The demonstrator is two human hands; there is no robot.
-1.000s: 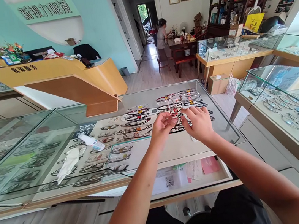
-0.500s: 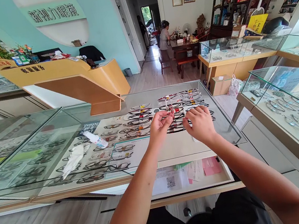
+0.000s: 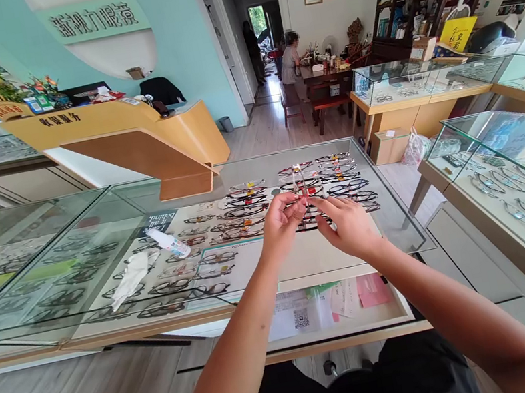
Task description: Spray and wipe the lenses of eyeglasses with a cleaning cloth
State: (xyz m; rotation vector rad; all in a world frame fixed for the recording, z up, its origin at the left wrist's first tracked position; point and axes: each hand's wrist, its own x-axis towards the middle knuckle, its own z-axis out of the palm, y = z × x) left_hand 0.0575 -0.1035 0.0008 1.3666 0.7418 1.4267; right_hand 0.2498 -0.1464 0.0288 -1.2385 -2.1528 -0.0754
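Observation:
Over the glass display counter (image 3: 400, 226), my left hand (image 3: 282, 223) pinches a thin red pair of glasses (image 3: 298, 180) that stands upright above my fingers. My right hand (image 3: 346, 226) is close beside it, fingers curled toward the same frame near its lower part; whether they grip it is hidden. Under the glass lie rows of eyeglass frames (image 3: 243, 203). A small white spray bottle (image 3: 168, 242) and a crumpled white cloth (image 3: 131, 278) lie on the counter top to the left.
An open drawer (image 3: 342, 304) with papers and a pink slip sits below the counter edge. More glass cases stand at the right (image 3: 508, 180) and left (image 3: 7, 248). A wooden reception desk (image 3: 131, 145) is behind. A person sits at a far table (image 3: 290, 63).
My hands have drawn closer together; the right hand moved left toward the glasses held by the left hand, and the frame has been folded to stand upright.

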